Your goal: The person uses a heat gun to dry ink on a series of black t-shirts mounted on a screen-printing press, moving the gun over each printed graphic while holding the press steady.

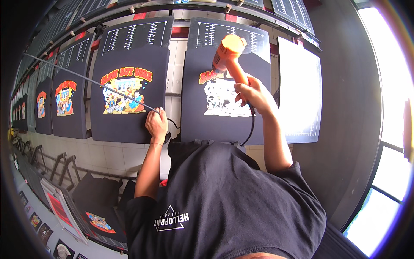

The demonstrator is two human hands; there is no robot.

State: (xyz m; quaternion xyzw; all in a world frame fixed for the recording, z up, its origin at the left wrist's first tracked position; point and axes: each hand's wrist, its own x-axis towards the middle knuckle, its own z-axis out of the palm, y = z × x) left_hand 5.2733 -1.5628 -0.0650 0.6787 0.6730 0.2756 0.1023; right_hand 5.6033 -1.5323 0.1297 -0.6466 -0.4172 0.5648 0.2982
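Note:
My right hand [257, 96] grips the handle of an orange hair dryer [233, 58], whose nozzle tilts down toward a black shirt [196, 123] on a board. That shirt bears a red lettered arc over a white, partly printed picture [220, 103]; the dryer covers part of the lettering. A black cord [252, 127] hangs from the dryer's handle. My left hand [156, 125] is closed on a long grey cord [92, 80] stretched taut from the far left. It crosses above a second black shirt [125, 127] with a full-colour print [123, 93].
Further boards with printed black shirts [67, 97] line up to the left. At right lies a bare shiny board [300, 90]. Dark rails [142, 8] run behind the boards. Below left stand a screen frame [60, 207] and another printed shirt [100, 222].

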